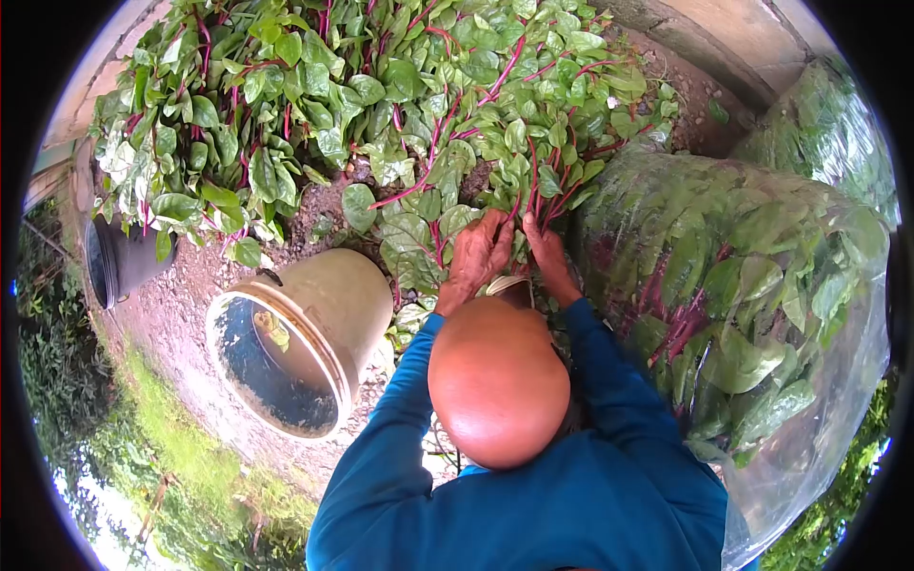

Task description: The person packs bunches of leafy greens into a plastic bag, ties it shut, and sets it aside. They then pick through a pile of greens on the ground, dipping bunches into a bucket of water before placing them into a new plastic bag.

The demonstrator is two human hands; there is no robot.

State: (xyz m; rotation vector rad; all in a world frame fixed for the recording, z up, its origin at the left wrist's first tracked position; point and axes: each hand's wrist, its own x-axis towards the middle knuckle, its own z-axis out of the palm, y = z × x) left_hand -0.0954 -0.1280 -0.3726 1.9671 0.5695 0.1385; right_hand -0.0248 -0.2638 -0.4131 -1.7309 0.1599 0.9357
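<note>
My left hand and my right hand are close together, in front of my head, among leafy greens with red-purple stems. The fingers of my left hand are bent and closed near the base of several stems; what lies in them is mostly hidden. My right hand pinches the bunch of stems just beside it, thumb and fingers close together. Both blue sleeves reach forward from below. A big heap of the same greens spreads out ahead of my hands.
To the left, a pale plastic bucket lies tipped over, with a leaf scrap inside. A dark container stands further left. At right is a clear plastic bag full of greens, with another bag behind. A low wall runs along the back.
</note>
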